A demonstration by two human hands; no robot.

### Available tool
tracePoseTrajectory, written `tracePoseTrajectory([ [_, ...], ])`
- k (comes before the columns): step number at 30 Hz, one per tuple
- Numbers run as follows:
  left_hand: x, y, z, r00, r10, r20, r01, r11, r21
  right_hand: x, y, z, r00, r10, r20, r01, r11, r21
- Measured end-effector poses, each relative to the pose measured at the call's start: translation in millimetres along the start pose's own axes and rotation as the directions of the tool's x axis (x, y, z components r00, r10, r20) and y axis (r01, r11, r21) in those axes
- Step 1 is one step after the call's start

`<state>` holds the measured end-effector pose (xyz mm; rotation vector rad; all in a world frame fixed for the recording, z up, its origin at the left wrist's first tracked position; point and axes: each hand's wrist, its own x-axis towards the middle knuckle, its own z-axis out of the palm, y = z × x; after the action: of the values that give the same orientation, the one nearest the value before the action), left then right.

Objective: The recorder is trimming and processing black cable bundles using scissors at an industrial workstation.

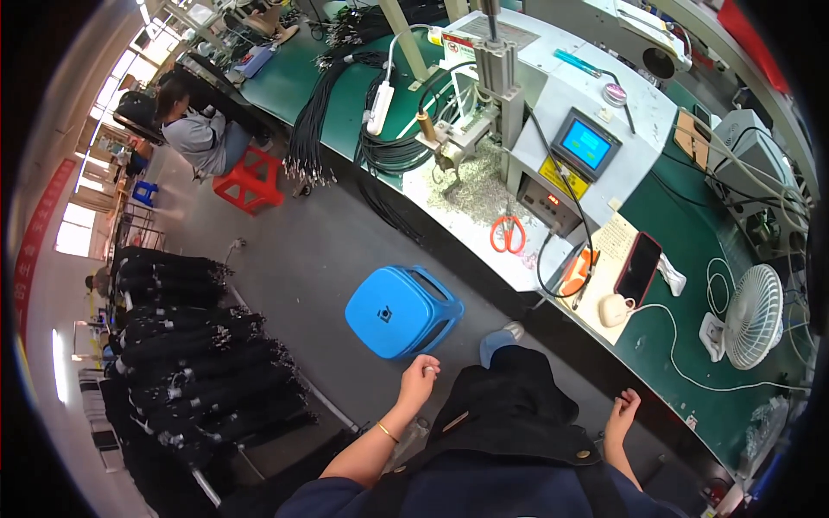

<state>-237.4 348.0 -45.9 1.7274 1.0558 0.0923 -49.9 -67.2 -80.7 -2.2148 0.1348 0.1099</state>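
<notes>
- Both hands hang low in my view, empty of anything large: my left hand (419, 377) is curled loosely, fingertips pinched near a small pale bit that I cannot make out, and it floats just below the blue plastic stool (402, 311).
- On the other side, my right hand (622, 413) has its fingers loosely bent, half closed around nothing I can see, close to the near edge of the green table (691, 345).
- Between them I see a dark apron or bag (509, 406) against the body, and a shoe tip (498, 341) on the grey floor (294, 250) just right of the stool.
- On the table nearest the right hand lie a cream mouse-shaped device (614, 309), a dark phone (638, 268) on a sheet of paper, and a small white fan (749, 318) with its cord.
- Farther up the table I see orange-handled scissors (508, 234), a grey press machine (553, 112) with a small blue screen (586, 144), and coils of black cable (389, 151).
- Off to my left, bundles of black cable hang on a rack (199, 363).
- Far back, another person (194, 129) sits bent over at a table beside a red stool (250, 180).
</notes>
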Motion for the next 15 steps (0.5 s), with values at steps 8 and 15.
tracePoseTrajectory([
  [8, 29.9, -8.1, -46.4, 0.986, -0.166, -0.030, 0.166, 0.986, -0.003, 45.6, 90.3, 34.2, 0.931, 0.316, 0.180, -0.333, 0.940, 0.069],
  [15, 89.4, 5.7, -88.1, 0.991, -0.116, -0.070, 0.130, 0.959, 0.253, 2.8, 80.7, 44.4, 0.749, 0.522, 0.409, -0.612, 0.781, 0.123],
])
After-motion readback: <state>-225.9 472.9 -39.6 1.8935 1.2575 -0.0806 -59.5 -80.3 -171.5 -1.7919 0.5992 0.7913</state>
